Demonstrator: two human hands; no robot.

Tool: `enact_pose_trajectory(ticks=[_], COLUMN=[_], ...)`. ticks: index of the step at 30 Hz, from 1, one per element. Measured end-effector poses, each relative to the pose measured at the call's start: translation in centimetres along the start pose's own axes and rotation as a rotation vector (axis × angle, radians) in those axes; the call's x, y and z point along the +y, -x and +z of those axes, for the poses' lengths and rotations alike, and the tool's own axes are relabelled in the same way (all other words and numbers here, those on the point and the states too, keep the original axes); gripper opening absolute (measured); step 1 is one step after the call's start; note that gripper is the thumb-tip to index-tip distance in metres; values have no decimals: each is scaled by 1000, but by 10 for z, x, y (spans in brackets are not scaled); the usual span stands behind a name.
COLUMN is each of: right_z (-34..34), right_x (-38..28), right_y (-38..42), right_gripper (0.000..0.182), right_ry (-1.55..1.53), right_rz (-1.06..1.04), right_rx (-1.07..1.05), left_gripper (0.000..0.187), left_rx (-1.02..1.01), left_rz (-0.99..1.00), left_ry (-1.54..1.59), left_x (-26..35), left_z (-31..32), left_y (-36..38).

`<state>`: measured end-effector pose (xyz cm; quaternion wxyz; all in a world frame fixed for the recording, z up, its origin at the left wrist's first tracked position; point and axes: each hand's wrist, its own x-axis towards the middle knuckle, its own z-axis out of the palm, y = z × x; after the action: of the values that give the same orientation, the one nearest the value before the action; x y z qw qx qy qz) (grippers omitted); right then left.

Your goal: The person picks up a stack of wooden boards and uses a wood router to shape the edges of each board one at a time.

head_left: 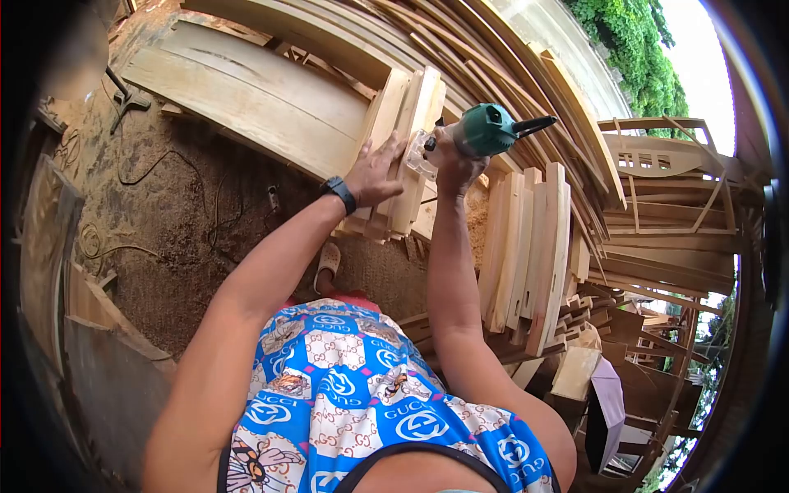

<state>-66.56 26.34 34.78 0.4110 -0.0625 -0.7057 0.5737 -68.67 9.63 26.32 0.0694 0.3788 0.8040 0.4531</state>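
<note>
My right hand point(457, 164) is closed around a green trim router point(486, 131) with a clear plastic base point(419, 154) and a black cord end pointing right. The router's base is at the edge of a wooden board point(426, 107) standing in a row of boards. My left hand point(376, 172), with a black watch on its wrist, lies on the tops of these boards with fingers stretched out. The router's bit is hidden.
Wide planks point(246, 99) lie to the left of the row. More cut boards point(526, 246) lean at the right, and long strips are stacked behind. A dark cord point(193, 164) and sawdust cover the ground. A sandalled foot point(327, 264) shows below.
</note>
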Motion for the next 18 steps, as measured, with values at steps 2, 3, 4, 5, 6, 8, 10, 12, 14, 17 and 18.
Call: enact_pose_trajectory(ticks=[2, 3, 4, 5, 6, 8, 10, 12, 14, 17, 18], right_z=[3, 5, 7, 10, 12, 16, 19, 25, 32, 42, 45], right_x=[6, 9, 12, 14, 16, 22, 30, 33, 38, 55, 59], right_y=[-7, -12, -17, -21, -25, -35, -49, -63, -77, -105, -113], right_gripper=[42, 42, 36, 31, 31, 32, 36, 41, 41, 36, 39], right_ry=[-13, -22, -35, -47, -55, -87, -46, -2, -48, -66, -59], right_rz=[63, 57, 16, -25, -26, -25, -33, -41, -17, -69, -75], right_rx=[7, 10, 10, 11, 15, 14, 5, -3, 2, 7, 18], left_gripper=[101, 107, 113, 113, 112, 111, 111, 111, 112, 113, 113], left_rx=[30, 43, 55, 55, 48, 33, 28, 22, -9, -11, -10], left_rz=[0, 1, 1, 3, 19, 29, 30, 30, 5, 2, -1], left_ry=[-94, -149, -204, -213, -220, -216, -215, -211, -205, -202, -210], left_x=[6, 7, 8, 7, 5, 3, 3, 3, 2, 3, 4], left_z=[7, 11, 14, 15, 15, 16, 16, 15, 15, 14, 13], left_y=[5, 5, 6, 6, 6, 5, 5, 6, 5, 7, 7])
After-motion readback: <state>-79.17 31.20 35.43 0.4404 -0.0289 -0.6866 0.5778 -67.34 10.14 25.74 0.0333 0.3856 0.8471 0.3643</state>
